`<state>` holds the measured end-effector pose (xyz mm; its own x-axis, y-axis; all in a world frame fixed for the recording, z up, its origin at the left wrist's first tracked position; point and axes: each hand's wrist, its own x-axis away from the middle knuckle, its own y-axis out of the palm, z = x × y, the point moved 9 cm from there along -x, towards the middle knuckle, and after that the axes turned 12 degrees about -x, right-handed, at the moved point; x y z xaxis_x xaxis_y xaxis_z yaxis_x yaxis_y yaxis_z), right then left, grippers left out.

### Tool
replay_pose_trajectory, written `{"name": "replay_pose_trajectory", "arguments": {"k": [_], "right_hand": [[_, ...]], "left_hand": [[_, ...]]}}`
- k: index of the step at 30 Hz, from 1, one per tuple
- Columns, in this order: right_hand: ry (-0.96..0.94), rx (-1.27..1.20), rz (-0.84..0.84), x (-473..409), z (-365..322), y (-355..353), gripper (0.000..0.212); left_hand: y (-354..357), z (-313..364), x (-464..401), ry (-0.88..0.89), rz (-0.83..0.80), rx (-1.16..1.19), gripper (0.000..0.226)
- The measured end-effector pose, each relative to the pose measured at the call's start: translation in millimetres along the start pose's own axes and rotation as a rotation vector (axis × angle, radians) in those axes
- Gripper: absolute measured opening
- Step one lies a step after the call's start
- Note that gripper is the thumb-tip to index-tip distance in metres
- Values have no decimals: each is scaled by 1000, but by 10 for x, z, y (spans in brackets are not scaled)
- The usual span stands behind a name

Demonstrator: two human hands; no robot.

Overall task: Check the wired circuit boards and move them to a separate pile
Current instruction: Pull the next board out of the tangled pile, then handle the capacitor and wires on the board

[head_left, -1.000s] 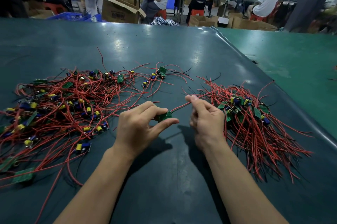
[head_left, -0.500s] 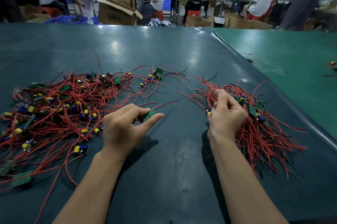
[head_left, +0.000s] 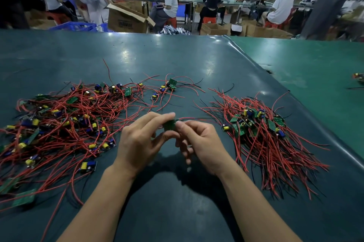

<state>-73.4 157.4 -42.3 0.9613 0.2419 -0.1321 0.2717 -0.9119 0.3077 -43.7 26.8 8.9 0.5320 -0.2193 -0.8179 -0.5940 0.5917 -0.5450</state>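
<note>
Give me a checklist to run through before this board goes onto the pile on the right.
1. Board in hand: ok. The left hand and right hand both pinch one green circuit board.
2. Grip firm: cannot tell; the frame is blurred there.
3. Wire free: ok. Its red wire trails right, apart from the unsorted pile.
4. Destination reachable: ok. The sorted pile lies just beyond the right hand.
5. Path clear: ok. Bare table mat lies between.
6. Board checked: cannot tell.
</note>
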Motion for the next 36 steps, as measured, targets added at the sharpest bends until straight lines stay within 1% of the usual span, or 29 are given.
{"name": "replay_pose_trajectory", "arguments": {"k": [1, 2, 4, 5, 7, 8, 10, 11, 13, 15, 16, 18, 20, 22, 23, 24, 27, 29, 33, 35, 36], "right_hand": [[-91, 75, 81, 0, -68, -76, 27], [-183, 151, 165, 15, -152, -152, 29], [-356, 256, 298, 78, -329, -277, 28], [-441, 300, 361, 127, -424, -328, 27], [-593, 345, 522, 254, -606, -447, 23], [-642, 292, 615, 313, -669, -537, 23], [-668, 33, 772, 389, -694, -777, 25], [-635, -108, 836, 399, -660, -894, 26], [-459, -293, 930, 348, -480, -1060, 26], [-280, -371, 934, 277, -276, -1077, 29], [-243, -372, 909, 246, -227, -1052, 29], [-229, -316, 842, 198, -207, -978, 30], [-214, -260, 772, 160, -209, -895, 32], [-164, -234, 713, 122, -160, -820, 33], [-140, -221, 690, 107, -137, -785, 33], [-121, -202, 672, 98, -118, -754, 33], [-95, -117, 624, 86, -95, -690, 33], [-87, -76, 601, 83, -87, -662, 32], [-83, -45, 569, 70, -69, -628, 32], [-81, -33, 560, 63, -58, -620, 32], [-79, -30, 556, 62, -51, -615, 32]], "left_hand": [[-19, -35, -5, -19, 13, -25, 35], [-54, -72, -4, -30, 42, -55, 31], [-165, -153, 14, -37, 138, -138, 18], [-225, -211, 25, -59, 188, -184, 16], [-332, -374, 60, -166, 272, -272, 17], [-372, -456, 88, -234, 306, -310, 19], [-409, -566, 143, -331, 344, -361, 20], [-403, -590, 154, -357, 342, -379, 20], [-368, -625, 159, -415, 308, -421, 18], [-348, -685, 176, -498, 264, -479, 16], [-352, -719, 191, -544, 245, -515, 15], [-369, -809, 240, -655, 189, -583, 18], [-326, -946, 324, -795, 52, -622, 27], [-224, -1063, 426, -907, -156, -666, 33], [-193, -1091, 453, -926, -228, -698, 33], [-182, -1106, 466, -929, -267, -724, 30], [-212, -1098, 450, -920, -259, -740, 19], [-189, -1072, 444, -900, -276, -742, 22], [-104, -1111, 476, -898, -383, -773, 31], [-109, -1122, 473, -901, -364, -755, 30], [-137, -1111, 465, -905, -314, -717, 28]]}}
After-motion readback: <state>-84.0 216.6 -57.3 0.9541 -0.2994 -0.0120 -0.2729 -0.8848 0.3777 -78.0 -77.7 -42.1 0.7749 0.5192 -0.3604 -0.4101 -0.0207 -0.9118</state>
